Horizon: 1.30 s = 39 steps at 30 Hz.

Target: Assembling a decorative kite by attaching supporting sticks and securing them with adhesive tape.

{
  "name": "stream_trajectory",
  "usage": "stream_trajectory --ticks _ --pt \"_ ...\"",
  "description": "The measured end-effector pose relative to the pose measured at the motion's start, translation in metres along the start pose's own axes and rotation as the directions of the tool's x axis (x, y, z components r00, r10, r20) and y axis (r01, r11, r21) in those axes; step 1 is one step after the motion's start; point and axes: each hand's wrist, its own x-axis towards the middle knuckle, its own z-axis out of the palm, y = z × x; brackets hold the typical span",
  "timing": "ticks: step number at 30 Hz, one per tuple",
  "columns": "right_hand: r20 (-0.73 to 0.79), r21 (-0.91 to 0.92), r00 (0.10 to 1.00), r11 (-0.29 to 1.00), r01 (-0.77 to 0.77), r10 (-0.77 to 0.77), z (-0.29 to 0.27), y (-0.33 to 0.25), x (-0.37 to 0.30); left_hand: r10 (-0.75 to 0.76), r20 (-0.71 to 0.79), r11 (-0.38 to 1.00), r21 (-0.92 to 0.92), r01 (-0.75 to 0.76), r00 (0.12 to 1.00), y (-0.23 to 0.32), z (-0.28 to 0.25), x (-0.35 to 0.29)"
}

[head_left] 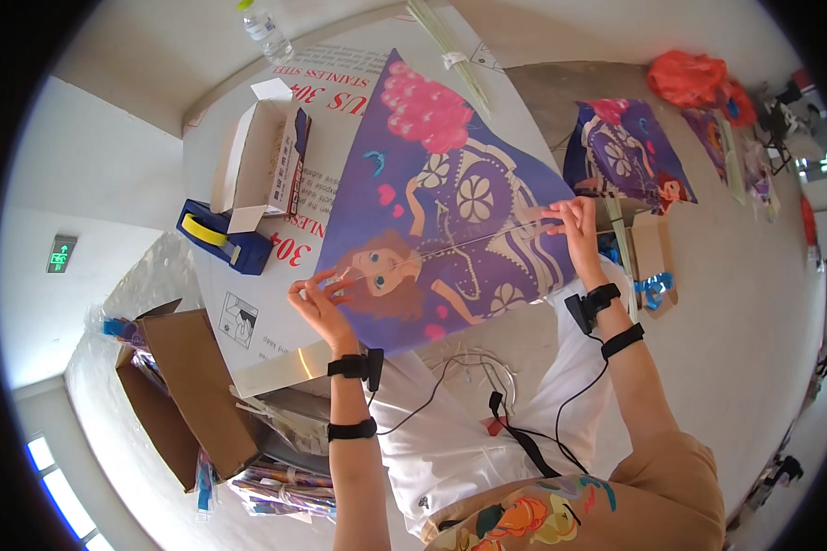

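The bench [204,170] bears a purple printed sheet [450,207]; above it, the left hand [323,308] and right hand [579,231], equally near, pinch opposite ends of a thin strip [469,242] in narrowed fingers, its long axis running left to far right.

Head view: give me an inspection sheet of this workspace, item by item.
Surface: pale worktop with printed lettering and drawings.
Job's things: purple printed sheet lying flat; thin strip stretched across it, material unclear.
Clutter: open carton, blue tape dispenser, tied stick bundle, clear bottle.
Hands: left hand and right hand appear to pinch opposite ends of the strip in their fingers.
Cables: black cables from the wrist straps across the lap.
Surroundings: cardboard box at left; second printed sheet and red plastic bag at right.
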Motion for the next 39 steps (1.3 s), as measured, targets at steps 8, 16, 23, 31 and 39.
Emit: stream_trajectory --ticks 8,16,23,31,39 --pt "-0.025 0.051 1.0 0.999 -0.013 0.014 -0.008 0.003 0.004 0.012 -0.063 0.999 -0.042 -0.014 0.998 0.01 0.007 -0.003" --pt "0.009 0.023 1.0 1.0 -0.022 0.022 -0.004 0.004 0.006 0.008 -0.016 1.0 0.012 -0.008 1.0 0.012 -0.005 0.004" --pt "-0.015 -0.219 1.0 0.976 0.004 -0.008 -0.003 0.002 0.008 0.051 -0.023 0.998 0.036 -0.05 0.998 0.007 -0.004 0.002" --pt "-0.064 -0.574 0.979 0.81 0.121 -0.192 0.005 -0.011 0.013 0.076 -0.034 0.997 -0.029 -0.077 0.996 -0.004 -0.004 -0.007" --pt "-0.045 -0.895 0.981 0.445 0.044 -0.188 0.005 -0.012 0.016 0.037 -0.086 0.999 -0.016 -0.039 0.996 -0.006 -0.002 -0.009"
